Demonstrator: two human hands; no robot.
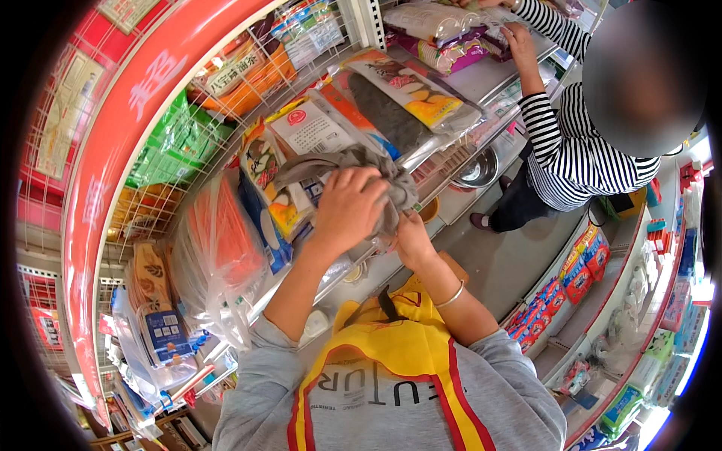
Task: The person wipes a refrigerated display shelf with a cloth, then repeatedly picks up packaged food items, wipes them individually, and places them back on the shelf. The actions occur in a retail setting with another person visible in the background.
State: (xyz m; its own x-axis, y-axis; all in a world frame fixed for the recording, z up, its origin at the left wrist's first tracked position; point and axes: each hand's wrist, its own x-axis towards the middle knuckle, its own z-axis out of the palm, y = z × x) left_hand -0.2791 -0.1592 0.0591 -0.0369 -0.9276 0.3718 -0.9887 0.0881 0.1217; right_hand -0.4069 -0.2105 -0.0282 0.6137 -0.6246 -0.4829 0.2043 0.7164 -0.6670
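A crumpled grey cloth (397, 189) is bunched up over packaged goods on the shelf in front of me. My left hand (351, 209) lies over it with curved fingers, grasping the bunch from above. Low on the cloth's right side, my right hand (414, 238) pinches a fold near the shelf's front edge. Under and behind the cloth are a yellow and white printed packet (273, 175) and a white-labelled packet (313, 128). Farther right lies a clear packet with dark contents (378, 104). My fingertips are partly hidden in the folds.
To the left stands a clear plastic bag with orange contents (225, 225). A wire grid (237, 84) backs the shelf. At upper right, a person in a striped top (586, 152) handles purple packages (445, 53). A metal basin (479, 167) sits lower down. Another shelf (564, 349) runs along the right.
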